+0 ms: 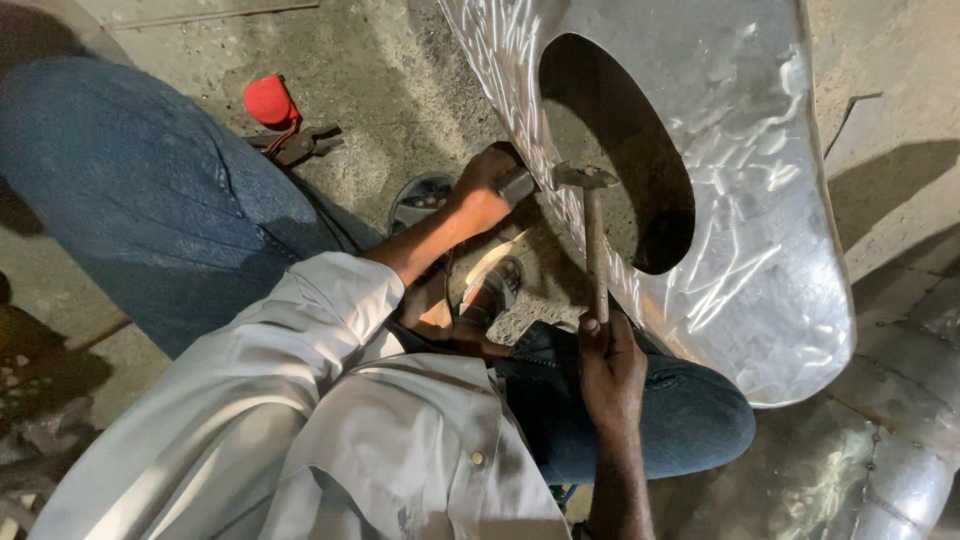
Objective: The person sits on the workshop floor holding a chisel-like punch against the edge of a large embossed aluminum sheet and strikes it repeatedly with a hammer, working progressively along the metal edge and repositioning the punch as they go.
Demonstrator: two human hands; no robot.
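A large shiny metal sheet (760, 250) with an oval hole cut in it leans over my knees. My right hand (610, 365) grips the wooden handle of a hammer (594, 235), whose steel head rests at the hole's left edge. My left hand (485, 190) holds a short metal block (516, 183) against that same edge, just left of the hammer head. I sit on the floor in blue jeans and a white shirt, with sandalled feet under the sheet.
A red cap-shaped object (268, 100) lies on the concrete floor at upper left, next to a dark tool (295, 146). Shiny round metal ducting (900, 480) lies at lower right. Dark clutter sits at the left edge.
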